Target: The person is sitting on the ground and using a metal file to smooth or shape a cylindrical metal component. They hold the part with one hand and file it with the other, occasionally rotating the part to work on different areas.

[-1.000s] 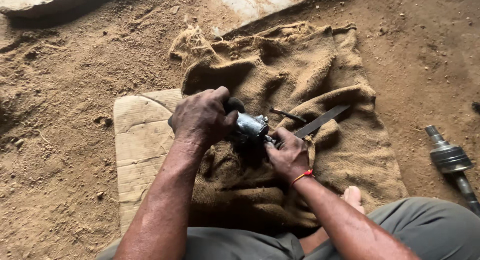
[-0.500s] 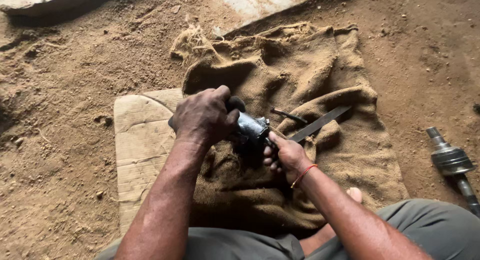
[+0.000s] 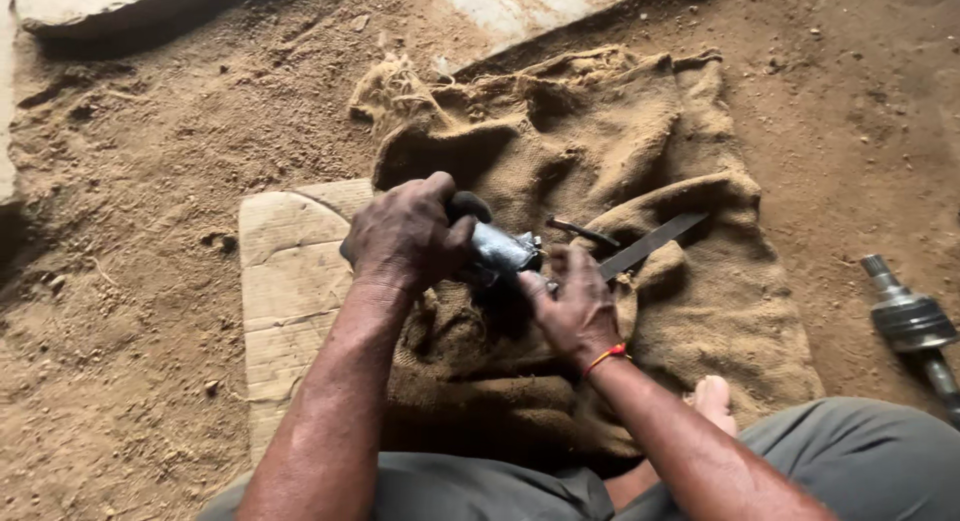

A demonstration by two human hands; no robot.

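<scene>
packages: none | labels: none | signs: none | screens: none

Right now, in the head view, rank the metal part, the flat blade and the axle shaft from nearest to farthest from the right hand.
1. Metal part: touching the right hand, at its fingertips.
2. Flat blade: on the burlap, just right of it.
3. Axle shaft: on the dirt, far right.

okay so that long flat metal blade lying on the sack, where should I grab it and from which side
Probably by the far, upper-right end of the flat metal blade, coming from the right. That end lies bare on a raised fold of the burlap sack, so fingers can pinch its thin edges. The near end runs under the right hand, which works at the metal part held by the left hand.
</scene>
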